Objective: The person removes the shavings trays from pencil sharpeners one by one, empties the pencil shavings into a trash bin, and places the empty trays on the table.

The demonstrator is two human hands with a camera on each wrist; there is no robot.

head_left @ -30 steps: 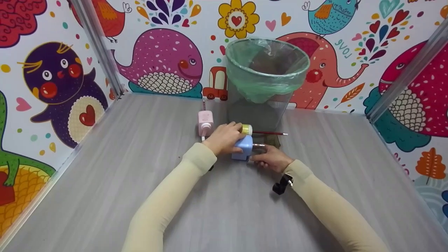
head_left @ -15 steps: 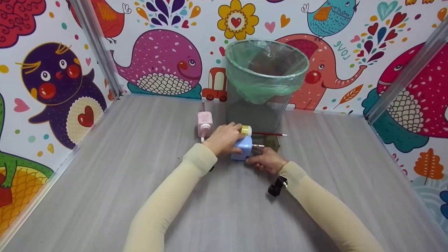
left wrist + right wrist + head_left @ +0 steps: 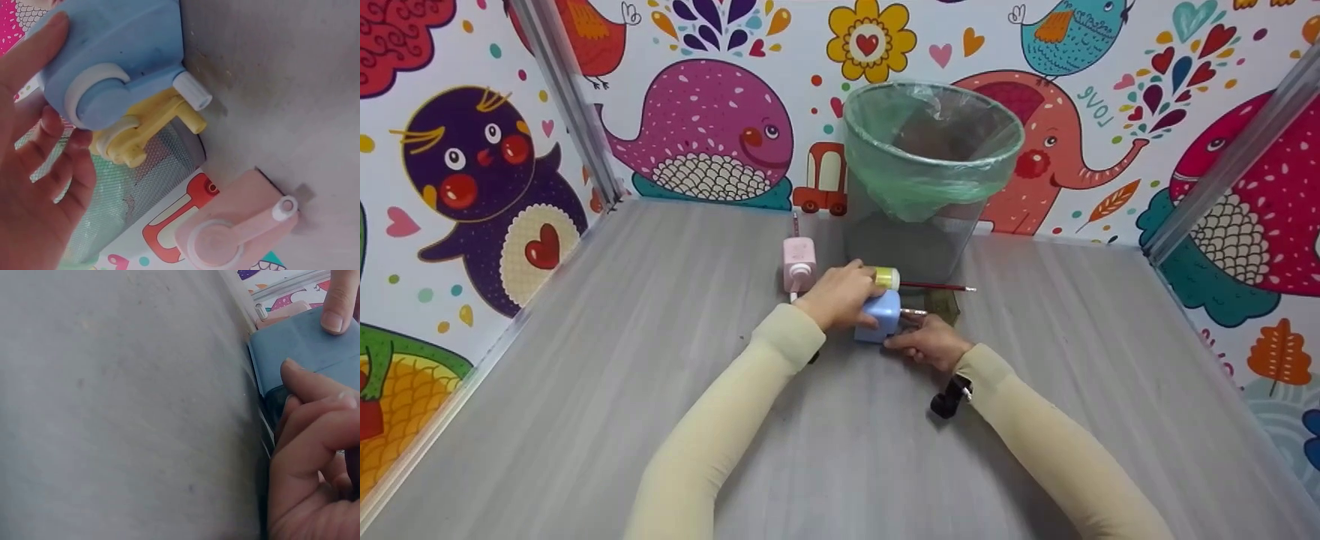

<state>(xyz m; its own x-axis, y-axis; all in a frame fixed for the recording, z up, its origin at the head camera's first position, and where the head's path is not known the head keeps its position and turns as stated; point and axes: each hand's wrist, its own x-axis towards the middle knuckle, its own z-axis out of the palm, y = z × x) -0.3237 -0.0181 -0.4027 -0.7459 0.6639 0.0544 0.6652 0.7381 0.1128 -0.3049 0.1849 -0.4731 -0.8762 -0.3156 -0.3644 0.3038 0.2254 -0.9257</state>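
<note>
A blue crank pencil sharpener (image 3: 877,316) stands mid-table, and a pencil (image 3: 913,311) juts from its right side. My left hand (image 3: 838,298) grips its body from the left and above; its crank (image 3: 138,90) shows in the left wrist view. At its lower right side, my right hand (image 3: 931,343) has curled fingers at the dark shavings drawer (image 3: 274,400), with the thumb against the blue body. The drawer is mostly hidden by those fingers. Just behind stands a yellow sharpener (image 3: 887,278) with a dark red pencil (image 3: 937,286) in it, partly covered by my left hand.
A pink sharpener (image 3: 799,262) with a pencil (image 3: 796,223) stands to the left. Behind everything is a mesh bin (image 3: 907,244) lined with a green bag (image 3: 930,180). A dark translucent box (image 3: 943,306) lies beyond my right hand. Patterned walls enclose the table (image 3: 660,315).
My right hand has moved slightly left, closer in against the blue sharpener's side. The left hand stays on the sharpener, which has hardly moved.
</note>
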